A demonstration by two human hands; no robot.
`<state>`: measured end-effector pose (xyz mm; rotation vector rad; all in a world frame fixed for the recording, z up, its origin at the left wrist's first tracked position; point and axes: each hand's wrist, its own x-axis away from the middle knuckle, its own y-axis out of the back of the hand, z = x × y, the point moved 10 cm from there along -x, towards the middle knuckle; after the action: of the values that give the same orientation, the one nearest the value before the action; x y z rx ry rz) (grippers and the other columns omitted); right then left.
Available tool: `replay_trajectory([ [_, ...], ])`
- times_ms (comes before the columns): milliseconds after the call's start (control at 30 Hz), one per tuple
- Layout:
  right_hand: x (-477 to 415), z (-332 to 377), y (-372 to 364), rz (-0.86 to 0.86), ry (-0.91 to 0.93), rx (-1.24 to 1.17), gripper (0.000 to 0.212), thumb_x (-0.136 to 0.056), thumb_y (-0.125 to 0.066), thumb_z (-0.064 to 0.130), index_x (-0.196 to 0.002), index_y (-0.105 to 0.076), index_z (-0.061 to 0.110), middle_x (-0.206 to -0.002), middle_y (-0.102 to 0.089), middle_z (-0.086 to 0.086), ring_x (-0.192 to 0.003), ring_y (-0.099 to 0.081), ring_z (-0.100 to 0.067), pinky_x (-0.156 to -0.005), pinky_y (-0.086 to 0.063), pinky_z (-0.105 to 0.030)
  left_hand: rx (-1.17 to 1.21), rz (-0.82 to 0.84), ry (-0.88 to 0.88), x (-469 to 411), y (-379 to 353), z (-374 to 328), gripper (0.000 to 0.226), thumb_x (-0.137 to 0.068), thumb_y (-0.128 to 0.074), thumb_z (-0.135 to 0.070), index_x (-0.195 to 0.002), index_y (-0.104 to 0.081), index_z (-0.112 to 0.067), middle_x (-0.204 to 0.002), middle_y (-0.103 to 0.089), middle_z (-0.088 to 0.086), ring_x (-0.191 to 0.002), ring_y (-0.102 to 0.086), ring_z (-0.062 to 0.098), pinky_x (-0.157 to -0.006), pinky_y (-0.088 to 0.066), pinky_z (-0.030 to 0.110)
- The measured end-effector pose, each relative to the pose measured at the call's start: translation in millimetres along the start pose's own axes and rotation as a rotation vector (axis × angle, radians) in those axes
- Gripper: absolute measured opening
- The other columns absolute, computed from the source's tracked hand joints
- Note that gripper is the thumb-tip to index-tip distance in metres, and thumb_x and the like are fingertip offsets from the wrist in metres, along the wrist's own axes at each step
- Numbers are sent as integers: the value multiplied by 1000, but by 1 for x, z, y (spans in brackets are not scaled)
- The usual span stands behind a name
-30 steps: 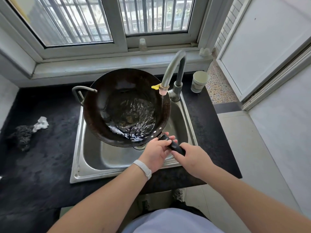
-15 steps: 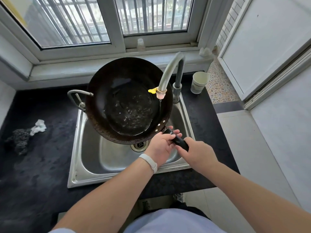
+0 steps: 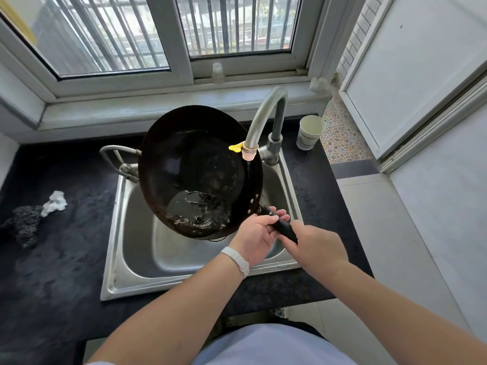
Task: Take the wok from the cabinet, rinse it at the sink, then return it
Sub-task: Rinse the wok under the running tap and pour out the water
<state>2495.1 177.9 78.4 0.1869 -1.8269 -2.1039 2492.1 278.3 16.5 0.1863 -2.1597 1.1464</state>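
You stand at a dark stone desk [image 3: 52, 272] under a barred window [image 3: 237, 25], with a steel sink [image 3: 113, 272] set into it. The wok [image 3: 195, 164] is in the air over the sink's basin, not resting on anything, and tilted so its near edge hangs lowest. A shallow pool of water [image 3: 200, 209] has gathered against that low side, while the rest of the dark inside looks wet and patchy. A metal loop handle [image 3: 116, 151] sticks out from the wok's far-left rim. Its long black handle [image 3: 282, 227] points toward you and to the right, and both of your hands are on it. Your left hand [image 3: 257, 239], the one with the white wristband [image 3: 235, 260], takes the handle close to the wok. Its fingers [image 3: 276, 214] curl round from below, so their tips show over the top. Your right hand [image 3: 316, 246] grips the handle's outer end, back of the hand up, with the fingers wrapped under and out of sight. The curved faucet [image 3: 263, 111] arches over the wok's right rim. Its nozzle, which carries a small yellow tab [image 3: 235, 147], sits just above that rim, and a thin trickle shows below it. Past the faucet base, a paper cup [image 3: 309, 131] stands upright at the desk's far right corner. A small clear bottle [image 3: 217, 72] stands on the windowsill. Well off to the left on the desk, a crumpled white tissue [image 3: 55, 202] lies touching a dark scrubber [image 3: 25, 225].
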Motion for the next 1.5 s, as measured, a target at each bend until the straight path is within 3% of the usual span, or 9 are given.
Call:
replay_trajectory([
  [233, 16, 12, 12, 24, 28, 67, 38, -100, -44, 55, -118, -59, 26, -80, -70, 6, -65, -67, -17, -58, -57, -32, 14, 69, 75, 12, 6, 15, 22, -97, -43, 5, -117, -52, 1, -103, -71, 17, -94, -72, 24, -73, -59, 31],
  [567, 23, 23, 14, 147, -44, 50, 37, -98, -42, 58, -116, -56, 29, -81, -64, 6, -67, -62, -17, -61, -54, -31, 19, 84, 96, 26, 24, 30, 15, -100, -46, -3, -111, -55, 1, -100, -69, 16, -86, -72, 22, -60, -57, 25],
  [733, 26, 23, 9, 242, -116, -66, 25, -94, -49, 57, -89, -53, 32, -70, -56, 11, -59, -55, -9, -50, -39, -25, -74, 85, 95, 33, 31, 35, 13, -100, -49, -8, -102, -59, 1, -93, -72, 15, -81, -72, 20, -69, -59, 25],
  [833, 27, 21, 2, 315, -150, -157, 34, -90, -53, 56, -71, -49, 27, -66, -57, 6, -56, -55, -11, -49, -37, -26, -129, 85, 93, 38, 36, 39, 12, -100, -50, -8, -100, -58, 1, -95, -71, 18, -82, -70, 23, -88, -54, 37],
  [933, 25, 23, -7, 394, -177, -255, 36, -88, -58, 54, -72, -55, 22, -63, -56, 2, -52, -51, -15, -50, -39, -29, -160, 83, 76, 42, 43, 39, 12, -100, -51, -8, -99, -59, 1, -94, -70, 19, -83, -68, 24, -108, -39, 49],
  [1000, 26, 24, -13, 420, -195, -313, 39, -87, -61, 53, -70, -55, 18, -60, -53, 0, -49, -49, -16, -48, -39, -30, -170, 68, 57, 44, 48, 38, 13, -100, -50, -8, -103, -58, 3, -94, -70, 20, -82, -68, 24, -103, -44, 46],
  [1133, 32, 29, -25, 443, -214, -407, 41, -88, -62, 52, -78, -63, 12, -60, -55, -2, -50, -53, -17, -51, -52, -36, -189, 17, -1, 47, 60, 33, 13, -99, -53, -5, -111, -52, 1, -93, -67, 17, -81, -68, 23, -76, -58, 30],
  [1333, 32, 36, -41, 447, -257, -612, 35, -90, -61, 46, -90, -67, 12, -65, -62, -8, -48, -59, -17, -42, -55, -27, -298, -10, -63, 46, 68, 15, 7, -99, -54, -7, -104, -53, -2, -92, -64, 16, -81, -66, 23, -73, -57, 30],
  [1500, 25, 34, -50, 428, -266, -709, 35, -89, -62, 48, -90, -67, 13, -64, -61, -9, -48, -58, -20, -49, -59, -38, -353, -62, -92, 39, 72, 3, 7, -97, -59, -6, -91, -55, -8, -73, -70, 1, -69, -69, 14, -64, -57, 25],
])
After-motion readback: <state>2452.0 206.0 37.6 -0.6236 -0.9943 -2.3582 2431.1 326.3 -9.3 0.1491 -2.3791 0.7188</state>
